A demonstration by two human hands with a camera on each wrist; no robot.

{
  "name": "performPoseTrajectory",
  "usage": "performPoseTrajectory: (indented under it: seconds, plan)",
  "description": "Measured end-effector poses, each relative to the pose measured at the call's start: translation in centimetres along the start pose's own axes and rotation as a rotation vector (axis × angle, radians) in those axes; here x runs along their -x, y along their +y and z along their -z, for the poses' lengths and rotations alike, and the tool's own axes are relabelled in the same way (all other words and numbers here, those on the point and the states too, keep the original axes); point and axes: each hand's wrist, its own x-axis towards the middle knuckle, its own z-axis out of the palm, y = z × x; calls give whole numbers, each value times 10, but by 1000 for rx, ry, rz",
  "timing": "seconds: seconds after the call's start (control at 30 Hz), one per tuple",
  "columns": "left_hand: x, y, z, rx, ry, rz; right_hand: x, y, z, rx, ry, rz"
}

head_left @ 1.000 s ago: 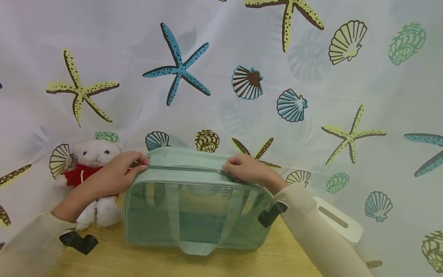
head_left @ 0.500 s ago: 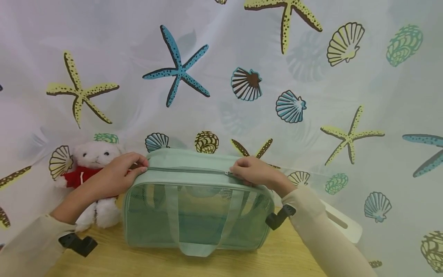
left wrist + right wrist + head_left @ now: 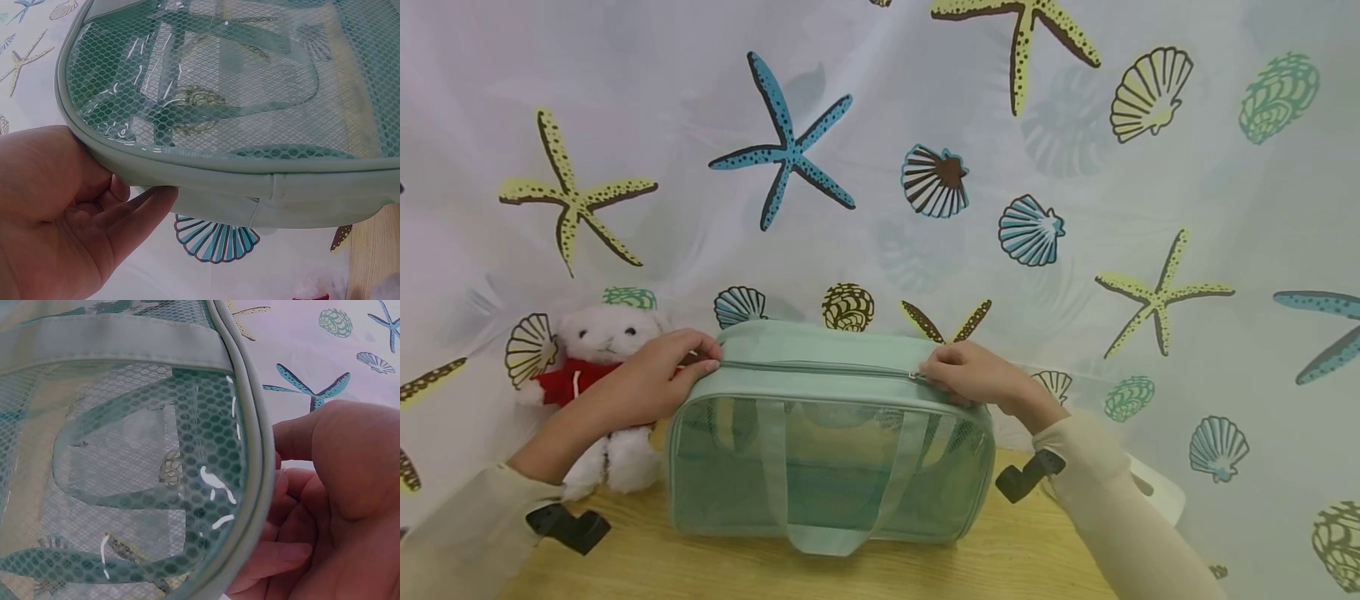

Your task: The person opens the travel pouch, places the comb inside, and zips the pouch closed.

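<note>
A pale green bag (image 3: 838, 340) with see-through mesh sides stands upright, its strap handle (image 3: 772, 467) hanging down the front. A zipper (image 3: 812, 367) runs along its top, with the metal slider (image 3: 914, 375) near the right end. Thumb and fingers of my right hand (image 3: 976, 375) pinch at the slider; the pull itself is hidden by them. At the zipper's left end, my left hand (image 3: 655, 375) pinches the bag's top edge. In the left wrist view, the left fingertips (image 3: 164, 199) are at the bag's top band. Curled fingers of the right hand (image 3: 334, 506) show beside the bag's piping in the right wrist view.
A white teddy bear (image 3: 604, 333) in a red top sits left of the bag, partly behind my left arm. Partly covered by my right sleeve is a white slotted object (image 3: 1167, 492). A patterned curtain (image 3: 880, 108) hangs behind the wooden table (image 3: 775, 571).
My right hand has moved right along the top of the bag, and the zipper slider has travelled with it. The left hand has kept its place at the left end.
</note>
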Motion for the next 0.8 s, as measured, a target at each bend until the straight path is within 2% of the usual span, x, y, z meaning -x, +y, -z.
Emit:
performPoseTrajectory:
  seconds: [0.37,0.6,0.8]
  plan:
    - [0,0,-1,0,-1,-5,7,14,8,-51,-4,12]
    - [0,1,-1,3,-2,-3,12,21,11,-48,29,-32]
    - [1,3,0,-2,-1,0,17,29,15,-74,28,-28]
